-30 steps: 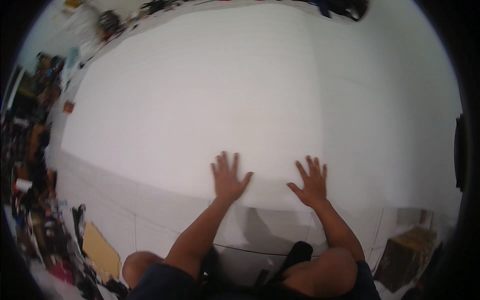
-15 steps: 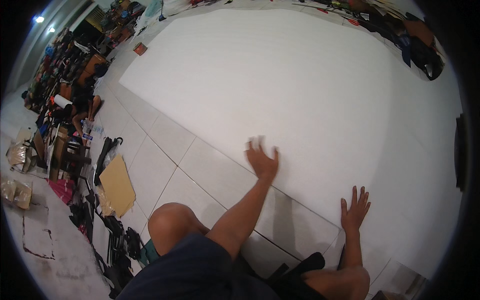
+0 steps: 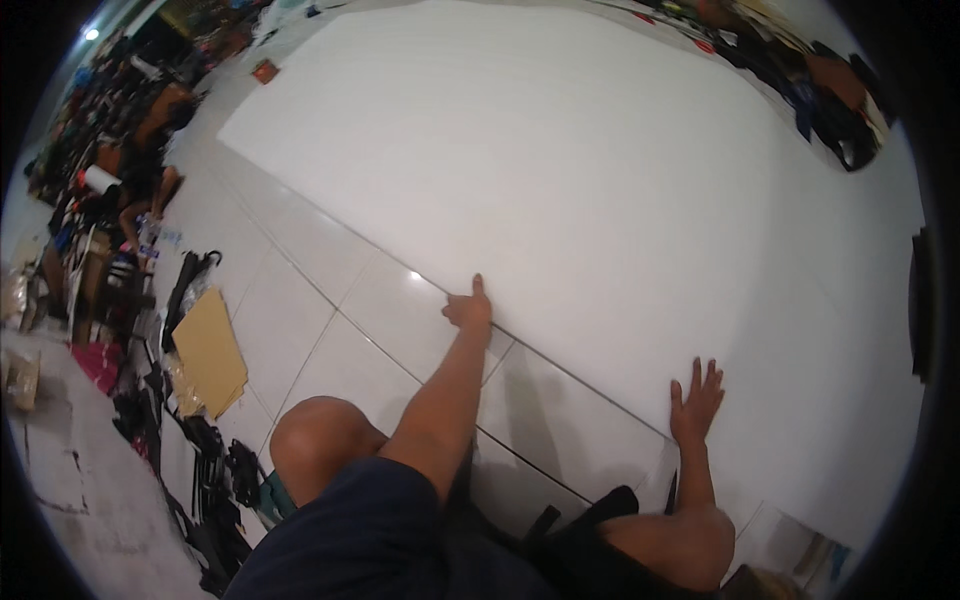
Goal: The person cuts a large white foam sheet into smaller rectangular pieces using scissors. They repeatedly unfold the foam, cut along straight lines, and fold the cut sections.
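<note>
A large white sheet [image 3: 560, 160] lies spread over the tiled floor before me, its near edge running diagonally. My left hand [image 3: 471, 305] is at that edge, its thumb stretched over the sheet and apart from the fingers, which point left and are partly bent. No lift of the edge shows there; whether the fingertips touch sheet or tile is unclear. Near the sheet's closest corner, my right hand [image 3: 698, 405] lies flat on the white surface with fingers spread. Neither hand visibly holds anything.
Pale floor tiles [image 3: 350, 360] border the sheet. Yellowish-brown flat pieces [image 3: 212, 352] lie left beside black items. A small reddish-brown box [image 3: 265, 71] sits by the sheet's far left corner. Clutter [image 3: 845, 120] lines the far right. Another person's bent limb [image 3: 160, 190] shows among piles at left.
My left hand has moved left and back from the sheet's surface to its near edge, its fingers less spread. My right hand stays flat on the sheet. The view has shifted slightly.
</note>
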A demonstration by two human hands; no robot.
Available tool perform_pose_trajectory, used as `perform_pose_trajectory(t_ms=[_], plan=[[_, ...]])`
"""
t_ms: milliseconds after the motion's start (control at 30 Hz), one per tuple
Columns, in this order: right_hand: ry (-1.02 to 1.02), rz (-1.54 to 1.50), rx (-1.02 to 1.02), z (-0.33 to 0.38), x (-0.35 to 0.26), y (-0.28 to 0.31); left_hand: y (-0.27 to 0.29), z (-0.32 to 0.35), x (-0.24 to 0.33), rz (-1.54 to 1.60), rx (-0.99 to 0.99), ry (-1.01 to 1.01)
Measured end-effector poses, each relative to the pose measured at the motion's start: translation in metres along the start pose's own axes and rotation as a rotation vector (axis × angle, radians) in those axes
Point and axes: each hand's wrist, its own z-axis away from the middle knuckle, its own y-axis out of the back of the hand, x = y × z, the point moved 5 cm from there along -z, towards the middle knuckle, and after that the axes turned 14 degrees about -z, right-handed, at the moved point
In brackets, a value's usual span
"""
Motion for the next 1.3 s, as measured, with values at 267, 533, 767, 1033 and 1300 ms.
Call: perform_pose_trajectory(t_ms=[267, 533, 767, 1033, 1300], plan=[[0.032, -0.072, 0.050, 0.009, 0.038, 0.011, -0.043, 0.212, 0.067, -0.178, 0.007, -1.366], [-0.336, -0.385, 0.343, 0.135, 0.095, 0.089, -0.092, 0.317, 0.014, -0.777, -0.166, -2.060], [-0.486, -0.088, 0.063, 0.338, 0.128, 0.041, -0.095, 0.330, 0.013, -0.800, -0.165, -2.056], [-0.741, -0.269, -0.214, 0.353, 0.120, 0.043, -0.105, 0.403, 0.011, -0.817, -0.536, -2.269], [-0.858, -0.756, -0.022, 0.360, 0.116, 0.059, -0.129, 0.409, 0.001, -0.905, -0.294, -2.287]])
